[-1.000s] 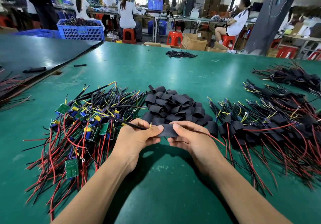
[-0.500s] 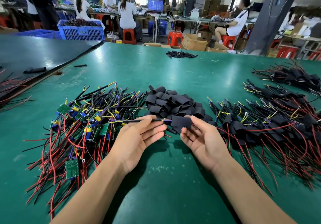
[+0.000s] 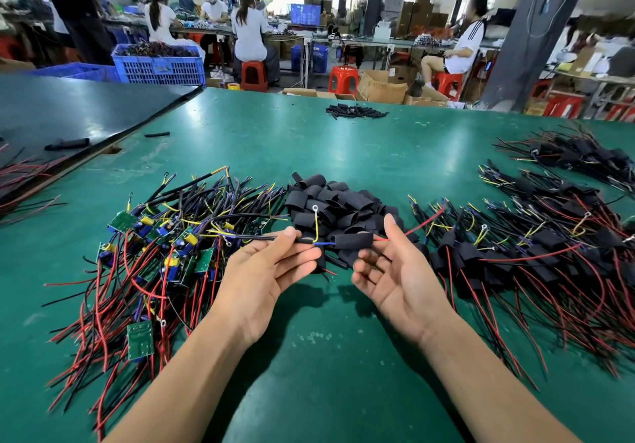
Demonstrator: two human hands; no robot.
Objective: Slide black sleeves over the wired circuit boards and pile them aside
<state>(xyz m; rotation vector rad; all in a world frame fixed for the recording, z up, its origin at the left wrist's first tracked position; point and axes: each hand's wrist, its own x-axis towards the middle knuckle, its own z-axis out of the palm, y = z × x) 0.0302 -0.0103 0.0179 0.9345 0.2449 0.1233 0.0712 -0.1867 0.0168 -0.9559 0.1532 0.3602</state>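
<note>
The black tubular sleeve (image 3: 354, 240) hangs level above the green worktop (image 3: 343, 356), between the two upturned hands. A black cable (image 3: 261, 237) leaves its left end and a thin red wire (image 3: 422, 224) its right. A yellow wire with a ring terminal (image 3: 315, 219) stands up beside the cable's end.

The left hand (image 3: 264, 277) pinches the black cable, its grip pressed together with the thumb on top and straight fingers beneath. The right hand (image 3: 395, 281) lies palm up with the thumb raised and fingers loosely curled under the sleeve; whether its grip holds the sleeve I cannot tell.

Just behind lies a heap of empty black sleeves (image 3: 336, 202). To the left is a tangle of bare green circuit boards with red and black wires (image 3: 154, 243), to the right a pile of sleeved boards (image 3: 549, 253).
</note>
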